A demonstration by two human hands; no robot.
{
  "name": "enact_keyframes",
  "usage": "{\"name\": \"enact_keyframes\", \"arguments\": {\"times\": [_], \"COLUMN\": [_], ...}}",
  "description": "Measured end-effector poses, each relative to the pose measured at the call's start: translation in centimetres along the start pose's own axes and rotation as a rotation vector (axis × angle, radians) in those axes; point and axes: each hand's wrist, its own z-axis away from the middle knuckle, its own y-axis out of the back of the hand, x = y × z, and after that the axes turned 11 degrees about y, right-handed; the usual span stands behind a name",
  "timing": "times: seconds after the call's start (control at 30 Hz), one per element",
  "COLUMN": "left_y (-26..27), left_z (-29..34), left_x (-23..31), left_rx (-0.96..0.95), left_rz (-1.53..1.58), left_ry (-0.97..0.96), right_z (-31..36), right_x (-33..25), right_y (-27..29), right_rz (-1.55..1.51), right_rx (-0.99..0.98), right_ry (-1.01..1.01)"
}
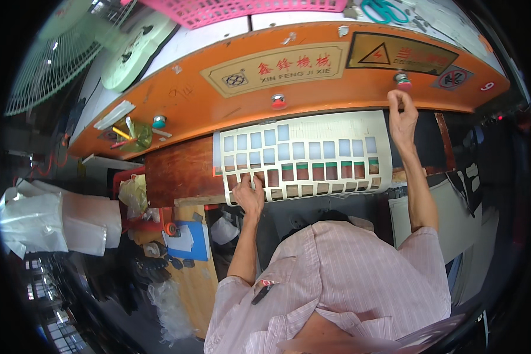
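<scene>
A white sheet [330, 129] with rows of rectangular cut-out windows lies across the machine's bed, its near edge hanging over the front. Pale blue shows in the upper rows of windows, green and dark red in lower ones. My left hand [250, 197] is at the sheet's near left part, its fingers bent and gripping a strip between windows. Beyond the sheet's right end, my right hand [402, 118] is raised with loosely curled fingers and nothing visible in them. Its fingertips are just below a red push button [403, 84] on the orange panel; contact cannot be made out.
The orange machine panel [189, 109] spans the far side, with another red button [278, 102] at its middle. A fan [56, 56] stands far left, a pink basket [236, 10] and teal scissors [384, 10] on top. A blue clipboard [200, 246] lies at lower left.
</scene>
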Motion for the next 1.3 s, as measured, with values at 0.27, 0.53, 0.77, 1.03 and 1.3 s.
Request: {"name": "enact_keyframes", "arguments": {"times": [0.27, 0.53, 0.77, 1.03, 1.3], "left_y": [0.3, -0.2, -0.8, -1.7, -1.5], "left_z": [-0.4, -0.9, -0.9, 1.1, 1.9], "left_x": [0.2, -0.5, -1.0, -0.8, -0.3], "left_rx": [-0.004, -0.024, 0.009, -0.061, -0.006], "left_rz": [0.119, 0.040, 0.043, -0.058, -0.140], "left_ry": [0.002, 0.012, -0.006, 0.156, 0.158], "right_z": [10.8, 17.4, 18.9, 11.0, 8.6], "right_x": [0.6, 4.7, 6.1, 5.9, -1.3], "right_y": [4.8, 4.4, 4.2, -5.5, -29.8], "right_rz": [0.238, 0.391, 0.407, 0.482, -0.211], "right_rx": [0.056, 0.015, -0.164, -0.211, -0.921], "right_ry": [-0.114, -0.331, -0.318, -0.111, 0.201]}}
